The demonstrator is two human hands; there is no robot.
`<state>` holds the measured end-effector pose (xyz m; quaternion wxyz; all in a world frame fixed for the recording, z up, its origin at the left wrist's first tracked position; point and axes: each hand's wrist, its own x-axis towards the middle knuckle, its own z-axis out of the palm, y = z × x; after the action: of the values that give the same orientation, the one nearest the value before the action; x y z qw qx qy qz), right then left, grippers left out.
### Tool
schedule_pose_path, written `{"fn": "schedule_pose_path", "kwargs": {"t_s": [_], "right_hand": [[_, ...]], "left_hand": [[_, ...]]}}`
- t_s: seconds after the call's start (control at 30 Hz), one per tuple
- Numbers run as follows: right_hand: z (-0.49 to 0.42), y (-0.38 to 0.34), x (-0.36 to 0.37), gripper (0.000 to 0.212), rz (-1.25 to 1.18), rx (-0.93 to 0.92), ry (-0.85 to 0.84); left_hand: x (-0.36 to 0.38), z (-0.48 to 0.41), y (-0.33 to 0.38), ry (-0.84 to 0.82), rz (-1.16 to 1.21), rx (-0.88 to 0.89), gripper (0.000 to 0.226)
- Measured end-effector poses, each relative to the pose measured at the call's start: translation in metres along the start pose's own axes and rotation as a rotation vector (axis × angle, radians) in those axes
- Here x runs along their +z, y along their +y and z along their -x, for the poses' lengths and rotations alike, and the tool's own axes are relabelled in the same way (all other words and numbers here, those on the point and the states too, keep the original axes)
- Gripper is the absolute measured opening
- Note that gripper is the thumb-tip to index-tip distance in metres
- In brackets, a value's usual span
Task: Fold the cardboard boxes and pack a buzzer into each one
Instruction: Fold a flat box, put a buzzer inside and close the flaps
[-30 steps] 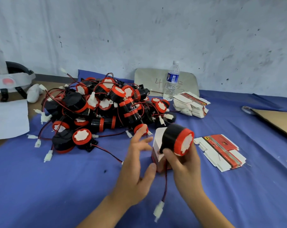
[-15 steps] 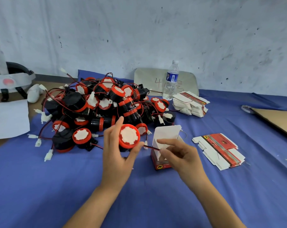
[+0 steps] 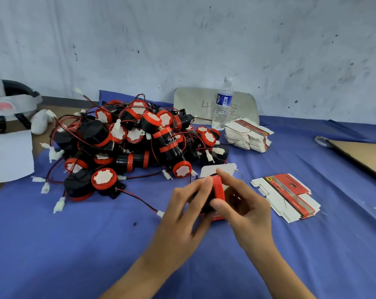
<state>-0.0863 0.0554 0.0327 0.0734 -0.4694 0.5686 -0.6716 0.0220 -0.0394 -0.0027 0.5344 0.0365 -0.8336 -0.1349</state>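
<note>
A black buzzer with a red rim [image 3: 217, 189] sits between both my hands, over the open red and white box [image 3: 217, 170], whose white flap stands up behind it. My left hand [image 3: 182, 214] grips the buzzer's black body from the left. My right hand [image 3: 241, 203] pinches the red rim from the right. The box's lower part is mostly hidden by my fingers; a red strip of it shows under them. Behind lies a big pile of buzzers [image 3: 131, 143] with red and black wires and white plugs.
Flat box blanks [image 3: 286, 196] lie right of my hands; a taller stack of blanks [image 3: 247, 134] stands by a water bottle [image 3: 222, 104]. Brown cardboard [image 3: 363, 156] is at the far right. White paper [image 3: 9, 155] and a headset [image 3: 8, 102] sit at the left, on blue cloth [image 3: 96, 244].
My left hand brought the buzzer from the left over to the box. My right hand left the box flap and took the buzzer's red rim.
</note>
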Motion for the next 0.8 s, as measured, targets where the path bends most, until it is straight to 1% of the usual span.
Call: {"fn": "schedule_pose_path", "kwargs": {"t_s": [0.03,0.1,0.17,0.23,0.33,0.43,0.53,0.63,0.67,0.7,0.73,0.8], "right_hand": [[-0.001,0.0,-0.001,0.039,-0.097,0.059,0.02],[-0.004,0.001,-0.004,0.031,-0.201,0.137,0.1],[-0.009,0.002,-0.007,0.023,-0.222,0.182,0.179],[-0.012,0.003,-0.01,0.017,-0.224,0.222,0.234],[-0.012,0.004,-0.009,0.026,-0.2,0.264,0.222],[-0.011,0.004,-0.006,0.033,-0.219,0.297,0.152],[-0.009,0.005,-0.003,0.038,-0.236,0.303,0.072],[-0.008,0.01,-0.003,0.035,-0.258,0.273,0.102],[-0.008,0.013,-0.004,0.03,-0.2,0.248,0.128],[-0.009,0.016,-0.005,0.025,-0.079,0.214,0.146],[-0.009,0.02,-0.008,0.024,0.093,0.164,0.145],[-0.009,0.027,-0.011,0.033,0.428,0.052,0.055]], "left_hand": [[0.001,0.0,0.001,0.009,0.041,-0.046,0.067],[0.003,0.0,0.002,0.0,0.169,-0.232,0.081],[0.008,0.004,0.0,-0.085,0.293,-0.453,0.095],[0.016,0.009,-0.008,-0.2,0.318,-0.576,0.106],[0.022,0.014,-0.019,-0.326,0.277,-0.661,0.116],[0.027,0.016,-0.023,-0.385,0.229,-0.632,0.117],[0.025,0.014,-0.017,-0.362,0.202,-0.661,0.116],[0.022,0.015,-0.02,-0.296,0.235,-0.717,0.112],[0.021,0.015,-0.02,-0.286,0.235,-0.723,0.108],[0.019,0.014,-0.02,-0.281,0.235,-0.724,0.104],[0.018,0.013,-0.019,-0.283,0.236,-0.721,0.1],[0.018,0.012,-0.017,-0.293,0.236,-0.712,0.093]]}}
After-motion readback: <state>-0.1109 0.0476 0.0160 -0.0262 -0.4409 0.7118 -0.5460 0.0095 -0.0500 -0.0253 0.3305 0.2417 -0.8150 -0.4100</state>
